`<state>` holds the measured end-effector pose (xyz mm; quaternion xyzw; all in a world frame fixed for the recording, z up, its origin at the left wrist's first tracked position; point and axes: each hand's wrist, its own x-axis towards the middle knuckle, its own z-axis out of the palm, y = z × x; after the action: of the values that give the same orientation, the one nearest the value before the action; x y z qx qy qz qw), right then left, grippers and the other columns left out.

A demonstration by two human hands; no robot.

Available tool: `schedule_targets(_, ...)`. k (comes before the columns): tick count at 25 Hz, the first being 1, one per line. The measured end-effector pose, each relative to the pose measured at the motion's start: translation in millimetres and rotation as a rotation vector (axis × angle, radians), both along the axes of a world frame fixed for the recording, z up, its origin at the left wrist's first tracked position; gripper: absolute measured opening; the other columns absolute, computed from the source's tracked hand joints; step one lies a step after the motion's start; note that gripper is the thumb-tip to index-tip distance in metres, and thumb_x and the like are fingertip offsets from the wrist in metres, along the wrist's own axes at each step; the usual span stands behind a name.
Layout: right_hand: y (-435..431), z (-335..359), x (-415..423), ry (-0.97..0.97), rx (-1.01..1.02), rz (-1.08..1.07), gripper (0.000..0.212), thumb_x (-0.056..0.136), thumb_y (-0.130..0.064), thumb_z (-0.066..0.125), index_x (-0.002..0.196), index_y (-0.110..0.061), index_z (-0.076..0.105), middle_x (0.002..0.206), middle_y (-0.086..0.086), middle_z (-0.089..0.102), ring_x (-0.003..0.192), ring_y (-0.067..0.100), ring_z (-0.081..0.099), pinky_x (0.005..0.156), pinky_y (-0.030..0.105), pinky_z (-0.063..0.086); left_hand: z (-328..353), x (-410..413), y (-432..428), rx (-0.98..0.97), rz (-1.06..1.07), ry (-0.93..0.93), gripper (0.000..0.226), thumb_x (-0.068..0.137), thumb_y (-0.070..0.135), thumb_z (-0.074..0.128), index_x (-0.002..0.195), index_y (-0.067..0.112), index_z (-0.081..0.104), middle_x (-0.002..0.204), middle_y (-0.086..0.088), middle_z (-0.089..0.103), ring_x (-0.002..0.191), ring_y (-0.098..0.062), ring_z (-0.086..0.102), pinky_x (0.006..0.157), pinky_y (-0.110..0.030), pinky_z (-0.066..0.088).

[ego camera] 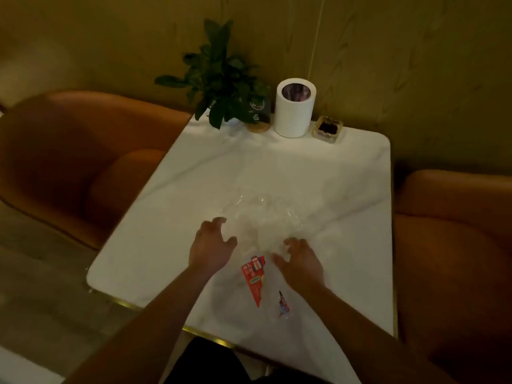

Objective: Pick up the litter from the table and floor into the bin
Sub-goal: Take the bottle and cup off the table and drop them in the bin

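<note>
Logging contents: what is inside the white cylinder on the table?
The white cylinder shows only something dark, purplish through its top opening; its wall hides anything deeper.

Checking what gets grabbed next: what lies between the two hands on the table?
Crumpled clear plastic wrap lies between the left hand and right hand, in the head view; a red wrapper lies just nearer.

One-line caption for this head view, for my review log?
Left hand and right hand reach for crumpled clear plastic on a white table, a red wrapper lying between the wrists.
</note>
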<state>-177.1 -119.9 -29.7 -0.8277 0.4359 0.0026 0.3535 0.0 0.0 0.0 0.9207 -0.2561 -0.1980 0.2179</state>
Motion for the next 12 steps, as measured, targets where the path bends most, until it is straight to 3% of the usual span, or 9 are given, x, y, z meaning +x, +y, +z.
schedule_targets(3, -33.9, 5.0, 22.5, -0.034, -0.218, -0.153, 0.049, 0.084, -0.04, 0.065, 0.127, -0.022, 0.052, 0.127, 0.006, 0.053, 0.118, 0.027, 0.051, 0.086, 0.041, 0.054, -1.2, 32.0, -29.6, 0.029, -0.054, -0.102, 0.073, 0.078, 0.043, 0.069, 0.14, 0.02, 0.04, 0.133, -0.016, 0.048, 0.122, -0.035, 0.049, 0.092, -0.046, 0.048)
schedule_targets(7, -64.6, 3.2, 49.7, 0.204, -0.299, -0.137, 0.063, 0.083, -0.042, 0.068, 0.136, -0.016, 0.044, 0.136, 0.01, 0.046, 0.124, 0.031, 0.042, 0.091, 0.044, 0.051, -16.2, 64.9, -61.1, 0.21, -0.201, -0.087, 0.094, 0.077, 0.051, 0.07, 0.15, 0.02, 0.02, 0.144, -0.017, 0.039, 0.129, -0.037, 0.043, 0.097, -0.051, 0.045)
schedule_targets(9, -68.0, -4.2, 60.4, 0.313, -0.25, -0.125, 0.064, 0.084, -0.044, 0.067, 0.135, -0.016, 0.042, 0.134, 0.01, 0.05, 0.123, 0.031, 0.044, 0.091, 0.044, 0.05, -28.9, 80.0, -66.2, 0.286, -0.25, -0.067, 0.092, 0.078, 0.05, 0.069, 0.149, 0.018, 0.019, 0.139, -0.017, 0.044, 0.125, -0.037, 0.048, 0.093, -0.05, 0.047)
schedule_targets(12, -71.5, -12.6, 65.7, 0.294, -0.208, -0.169, 0.058, 0.083, -0.039, 0.069, 0.131, -0.018, 0.045, 0.129, 0.01, 0.055, 0.118, 0.03, 0.048, 0.09, 0.044, 0.05, -48.0, 97.0, -69.2, 0.273, -0.281, -0.061, 0.075, 0.081, 0.046, 0.068, 0.14, 0.018, 0.031, 0.129, -0.016, 0.055, 0.116, -0.037, 0.056, 0.088, -0.046, 0.051)
